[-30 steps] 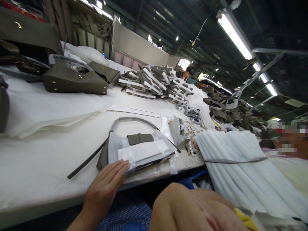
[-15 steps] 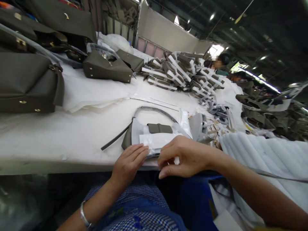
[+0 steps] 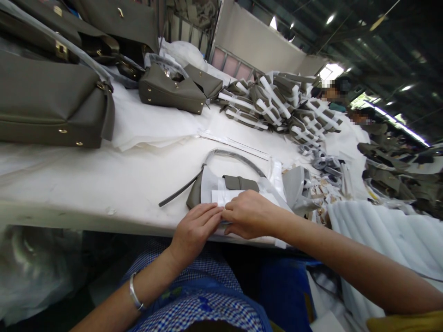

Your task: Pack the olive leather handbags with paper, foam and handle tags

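In front of me on the table's near edge lies a small dark olive handbag (image 3: 194, 194), partly covered with white wrapping. Its strap (image 3: 238, 159), wrapped in film, arches behind it, and a loose strap end points left. A small olive flap (image 3: 238, 183) shows above a white sheet (image 3: 216, 196). My left hand (image 3: 196, 227) presses on the bag's near side with fingers stretched out. Against its fingertips, my right hand (image 3: 252, 216) has its fingers bent and pinched together at the sheet's lower edge. Whatever they pinch is hidden.
Larger olive handbags (image 3: 51, 101) stand at the left, with another bag (image 3: 171, 90) farther back. A pile of wrapped bags (image 3: 270, 103) lies behind. Tape rolls (image 3: 323, 159), paper scraps and white foam sheeting (image 3: 380, 235) are on the right. People are in the background.
My right hand has moved up and left, onto the wrapping beside my left fingertips. My left hand stays on the bag. The camera view has shifted slightly.
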